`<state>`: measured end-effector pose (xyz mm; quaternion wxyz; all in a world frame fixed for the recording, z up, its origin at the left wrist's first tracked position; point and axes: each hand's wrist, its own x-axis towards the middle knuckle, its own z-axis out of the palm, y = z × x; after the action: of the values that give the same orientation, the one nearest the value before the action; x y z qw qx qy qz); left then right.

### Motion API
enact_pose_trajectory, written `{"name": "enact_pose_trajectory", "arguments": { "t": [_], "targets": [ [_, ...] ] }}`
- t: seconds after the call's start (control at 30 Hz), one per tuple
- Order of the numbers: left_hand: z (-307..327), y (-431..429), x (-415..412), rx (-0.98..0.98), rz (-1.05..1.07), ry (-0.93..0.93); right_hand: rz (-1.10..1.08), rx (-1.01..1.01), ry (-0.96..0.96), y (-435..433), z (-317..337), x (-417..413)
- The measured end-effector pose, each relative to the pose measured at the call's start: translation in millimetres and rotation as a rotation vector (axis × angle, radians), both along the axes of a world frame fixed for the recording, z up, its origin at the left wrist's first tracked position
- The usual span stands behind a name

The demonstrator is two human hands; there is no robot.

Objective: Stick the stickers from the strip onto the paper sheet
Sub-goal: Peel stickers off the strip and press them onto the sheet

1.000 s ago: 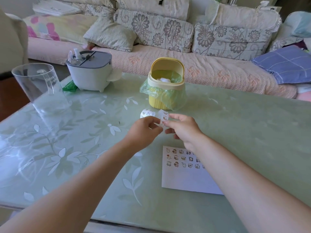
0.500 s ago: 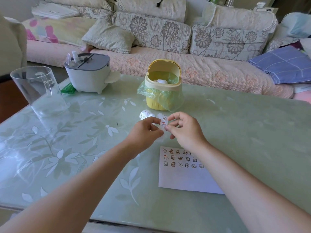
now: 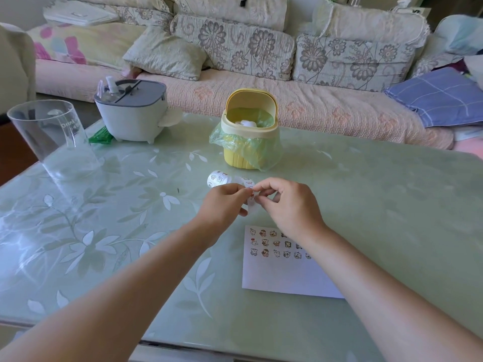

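Note:
A white sticker strip (image 3: 219,178) comes off a small roll on the table and runs to my hands above the table's middle. My left hand (image 3: 224,202) pinches the strip between thumb and fingers. My right hand (image 3: 285,205) meets it, fingertips pinching at a small red-marked sticker on the strip's end. A white paper sheet (image 3: 282,275) lies flat below my right hand, with three rows of small cartoon stickers along its top; my right wrist hides its upper right part.
A small yellow bin (image 3: 248,131) with a green liner stands just behind the roll. A grey and white appliance (image 3: 133,111) and a clear plastic cup (image 3: 52,137) stand at the back left. A sofa with cushions runs behind the glass-topped table (image 3: 366,194).
My hands have dropped slightly toward me and come closer together. The strip's end now hangs down between the fingertips of both hands.

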<state>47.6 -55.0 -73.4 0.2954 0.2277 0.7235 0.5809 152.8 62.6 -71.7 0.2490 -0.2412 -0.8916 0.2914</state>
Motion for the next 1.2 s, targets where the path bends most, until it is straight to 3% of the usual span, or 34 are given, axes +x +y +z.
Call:
{"name": "enact_pose_trajectory", "arguments": {
  "t": [0.33, 0.8, 0.93, 1.2],
  "targets": [
    [3.1, 8.1, 12.0, -0.048, 0.055, -0.044, 0.011, 0.286, 0.057, 2.5, -12.4, 14.1],
    [2.4, 20.0, 21.2, -0.103, 0.067, -0.075, 0.034, 0.203, -0.005, 14.1, -10.1, 21.7],
    [-1.4, 21.8, 20.2, -0.124, 0.073, -0.014, 0.077, 0.001, -0.006, 12.6, -5.8, 23.8],
    [-9.8, 26.8, 19.1, -0.283, -0.037, 0.344, 0.007, -0.569, -0.004, 26.6, 12.8, 48.6]
  ]
}}
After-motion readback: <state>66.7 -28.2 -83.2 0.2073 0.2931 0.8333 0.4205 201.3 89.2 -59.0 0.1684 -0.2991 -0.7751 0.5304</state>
